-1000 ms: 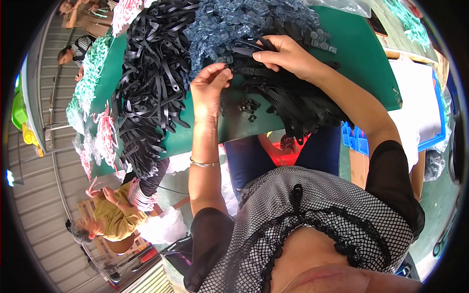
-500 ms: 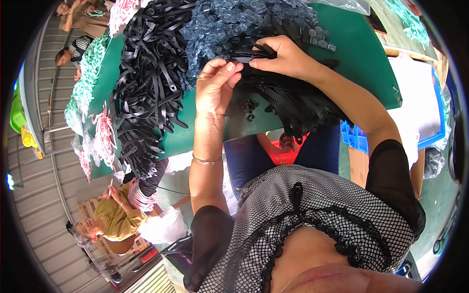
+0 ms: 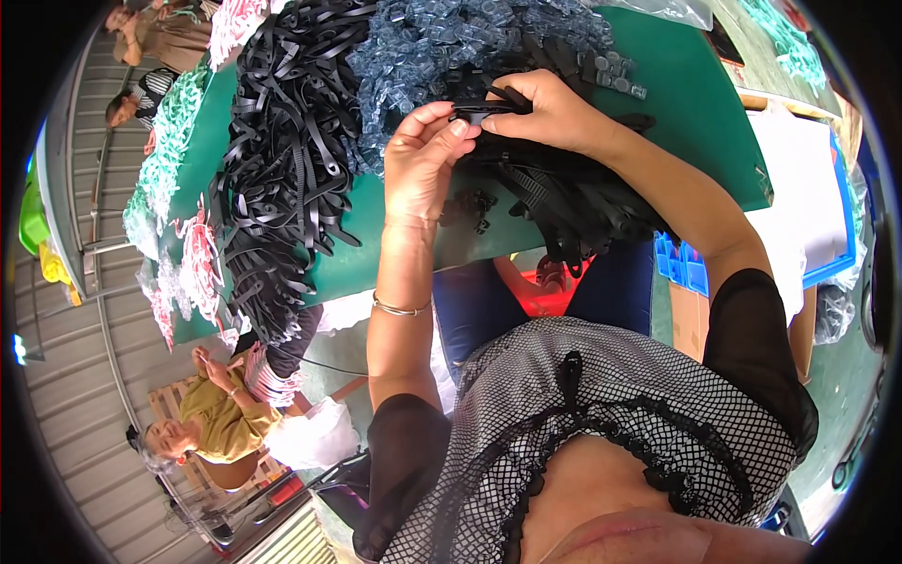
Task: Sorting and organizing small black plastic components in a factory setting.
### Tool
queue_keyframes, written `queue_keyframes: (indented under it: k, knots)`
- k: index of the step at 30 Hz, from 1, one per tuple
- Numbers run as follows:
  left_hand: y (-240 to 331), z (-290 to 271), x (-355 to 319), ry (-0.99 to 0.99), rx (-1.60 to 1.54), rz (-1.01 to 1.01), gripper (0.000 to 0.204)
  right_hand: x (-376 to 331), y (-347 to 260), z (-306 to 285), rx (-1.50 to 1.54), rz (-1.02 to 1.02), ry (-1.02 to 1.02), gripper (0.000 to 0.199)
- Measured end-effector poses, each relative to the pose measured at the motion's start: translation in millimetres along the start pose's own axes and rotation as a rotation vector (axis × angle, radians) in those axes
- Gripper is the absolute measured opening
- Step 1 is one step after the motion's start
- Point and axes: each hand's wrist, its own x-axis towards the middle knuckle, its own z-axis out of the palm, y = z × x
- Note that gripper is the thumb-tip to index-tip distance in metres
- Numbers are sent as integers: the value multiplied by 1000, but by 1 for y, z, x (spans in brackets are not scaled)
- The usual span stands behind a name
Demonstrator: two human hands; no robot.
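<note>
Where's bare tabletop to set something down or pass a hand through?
Widest: the green table right of the bluish clear pieces, beyond the right forearm. Narrower: a strip between the left pile of black straps and the left forearm. Crowded: around the left hand and right hand, among straps and pieces.

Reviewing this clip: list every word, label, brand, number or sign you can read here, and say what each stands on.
None can be read.
Black straps at the left hand and right hand: no legible lettering.
Bluish clear plastic pieces: too small to tell if they bear any marks.
White sheet at the right: washed out, nothing legible.
</note>
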Motion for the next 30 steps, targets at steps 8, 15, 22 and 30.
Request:
queue_keyframes:
  k: [8,15,22,30]
  knots:
    - [-3,-8,-5,-20,74,-64,18,0,-1,-2,-18,12,-50,15]
    - [-2,-2,-1,-70,429,-16,14,5,11,9,-47,-271,159,26]
    - [-8,5,2,17,305,-31,14,0,4,2,-144,-19,88,28]
    - [-4,-14,2,158,155,-46,14,2,9,0,-138,-9,47,23]
